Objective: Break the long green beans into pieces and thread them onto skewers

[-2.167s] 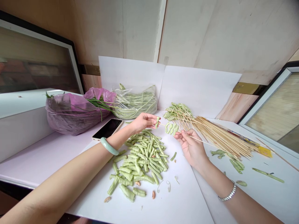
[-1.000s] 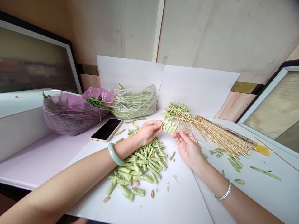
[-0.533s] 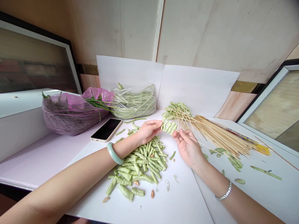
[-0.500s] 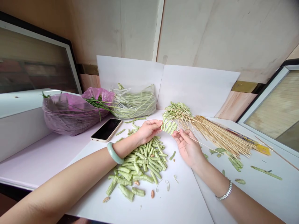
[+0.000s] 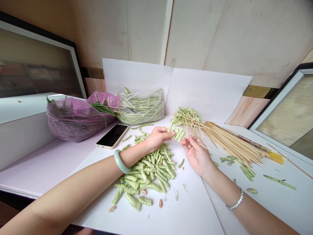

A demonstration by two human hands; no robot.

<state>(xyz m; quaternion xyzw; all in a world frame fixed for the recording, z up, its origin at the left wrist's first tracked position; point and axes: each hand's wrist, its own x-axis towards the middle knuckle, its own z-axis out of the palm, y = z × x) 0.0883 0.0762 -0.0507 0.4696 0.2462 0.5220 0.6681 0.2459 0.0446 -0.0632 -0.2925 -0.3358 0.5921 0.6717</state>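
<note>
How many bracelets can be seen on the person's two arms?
2: a pale green bangle on the left arm and a silver bracelet on the right arm.

1. Up front, the held skewer: slim, pale, matt wood, running through threaded bean pieces with bumpy, softly dull skins.
2. Over to the loose skewers, dry, unvarnished-looking wood all the way.
3. The bean pile goes wrinkled and mostly matt.
4. Plastic next! The purple bag is thin, crinkled and see-through; the clear bag flashes glossy creases.
5. Here's the phone, its dark screen smooth and glassy.
6. Lovely polish on the green bangle, stone-like; the bracelet glints like silvery metal.
7. Behind, white upright sheets, smooth, matt, paper-like.
</note>
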